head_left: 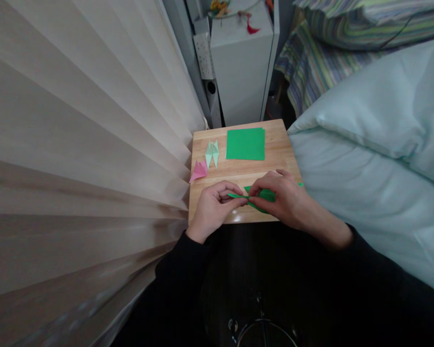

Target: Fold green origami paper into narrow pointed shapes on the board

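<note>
Pinching folded green paper [267,194], the left hand [216,204] and right hand [286,196] sit nearer than the green sheets [245,144]; left of these lies a mint fold [212,152] (its tips pointed).

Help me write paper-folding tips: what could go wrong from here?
The folded green paper, pinched by the left hand and right hand, might crease crookedly or tear if pulled unevenly. It is held near the front edge of the wooden table, so it could drop if a grip slips. The pink folded paper sits at the table's left edge beside the curtain; a brush might knock it off.
</note>
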A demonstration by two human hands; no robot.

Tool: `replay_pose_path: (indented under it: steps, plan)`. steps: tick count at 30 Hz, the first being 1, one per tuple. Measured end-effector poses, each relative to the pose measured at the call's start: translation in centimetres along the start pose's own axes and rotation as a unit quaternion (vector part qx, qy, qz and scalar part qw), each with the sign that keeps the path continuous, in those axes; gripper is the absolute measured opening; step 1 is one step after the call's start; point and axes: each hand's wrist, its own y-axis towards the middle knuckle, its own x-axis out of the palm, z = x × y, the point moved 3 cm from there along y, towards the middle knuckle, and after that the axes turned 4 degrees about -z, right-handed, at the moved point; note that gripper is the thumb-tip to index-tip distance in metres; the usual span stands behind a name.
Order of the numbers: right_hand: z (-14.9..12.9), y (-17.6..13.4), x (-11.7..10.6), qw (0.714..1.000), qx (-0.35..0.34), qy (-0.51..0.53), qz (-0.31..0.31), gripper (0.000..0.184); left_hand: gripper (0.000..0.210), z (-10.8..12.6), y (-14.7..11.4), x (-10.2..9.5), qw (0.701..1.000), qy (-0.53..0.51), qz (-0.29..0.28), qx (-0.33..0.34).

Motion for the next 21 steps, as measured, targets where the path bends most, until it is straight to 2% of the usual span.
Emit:
replay_pose_path:
  steps: [10,21]
  plan:
    - [-1.0,-0.1,-0.2,0.995,-0.046,-0.025,0.08,0.01,0.021,-1.1,0.3,-0.1,0.994,-0.089,0.062,0.023]
    - [-1.2,-0.3,0.3,0.994,-0.042,-0.021,0.096,0.013,0.022,-0.7,0.3,0.1,0.992,-0.099,0.072,0.039]
